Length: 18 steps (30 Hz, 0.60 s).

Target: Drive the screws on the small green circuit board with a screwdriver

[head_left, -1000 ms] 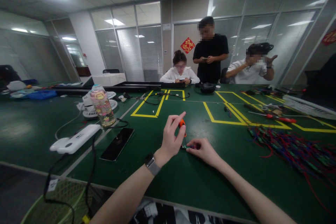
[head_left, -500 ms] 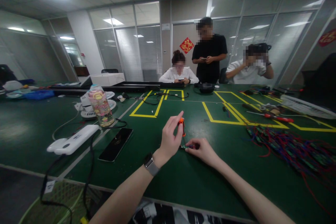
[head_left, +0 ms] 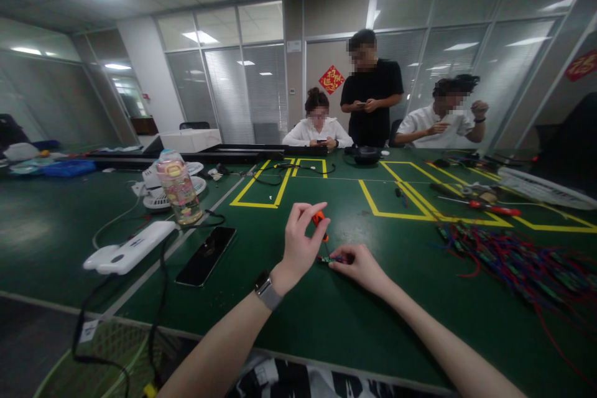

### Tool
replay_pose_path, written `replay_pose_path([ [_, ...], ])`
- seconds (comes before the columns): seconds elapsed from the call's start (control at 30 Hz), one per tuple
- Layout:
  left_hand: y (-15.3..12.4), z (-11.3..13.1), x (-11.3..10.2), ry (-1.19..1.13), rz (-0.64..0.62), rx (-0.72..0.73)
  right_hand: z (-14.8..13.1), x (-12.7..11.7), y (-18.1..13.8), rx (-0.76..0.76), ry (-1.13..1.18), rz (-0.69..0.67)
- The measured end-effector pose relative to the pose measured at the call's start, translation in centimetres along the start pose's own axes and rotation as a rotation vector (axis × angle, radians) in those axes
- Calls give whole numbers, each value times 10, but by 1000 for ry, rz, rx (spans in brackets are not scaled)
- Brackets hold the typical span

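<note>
My left hand (head_left: pixel 301 242) is raised over the green table (head_left: pixel 336 317), fingers pinched on a small orange-handled screwdriver (head_left: pixel 319 219) that stands upright with its tip down. A smartwatch sits on that wrist. My right hand (head_left: pixel 358 264) lies flat on the table just to the right and pins a small green circuit board (head_left: pixel 330 259) under its fingertips. The screwdriver's tip meets the board between the two hands.
A black phone (head_left: pixel 205 255), a white power strip (head_left: pixel 133 247) with black cables and a drink bottle (head_left: pixel 178 188) lie to the left. A pile of red-wired boards (head_left: pixel 513 261) is at right, a red screwdriver (head_left: pixel 489 208) beyond. Three people are at the far side.
My left hand's fingers have shifted around the screwdriver handle, the index finger curling down. The right hand stays on the board. The person at far right lowered an arm.
</note>
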<state>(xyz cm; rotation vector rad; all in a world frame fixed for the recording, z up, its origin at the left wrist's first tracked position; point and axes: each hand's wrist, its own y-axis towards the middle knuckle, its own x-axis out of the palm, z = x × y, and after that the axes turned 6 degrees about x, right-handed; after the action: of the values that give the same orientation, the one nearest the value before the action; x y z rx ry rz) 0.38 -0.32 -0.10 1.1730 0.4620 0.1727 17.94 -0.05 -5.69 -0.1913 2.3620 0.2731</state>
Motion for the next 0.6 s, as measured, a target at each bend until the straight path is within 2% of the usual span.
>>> replay_pose_path([
  [0.13, 0, 2, 0, -52, -88, -1, 0, 0, 0, -2, -2, -1],
  [0.3, -1, 1, 0, -20, -45, 22, -1, 0, 0, 2, -6, 0],
  [0.47, -1, 2, -1, -65, -114, 10, 0, 1, 0, -14, -13, 5],
  [0.6, 0, 1, 0, -38, -85, 31, 0, 0, -1, -33, -38, 8],
])
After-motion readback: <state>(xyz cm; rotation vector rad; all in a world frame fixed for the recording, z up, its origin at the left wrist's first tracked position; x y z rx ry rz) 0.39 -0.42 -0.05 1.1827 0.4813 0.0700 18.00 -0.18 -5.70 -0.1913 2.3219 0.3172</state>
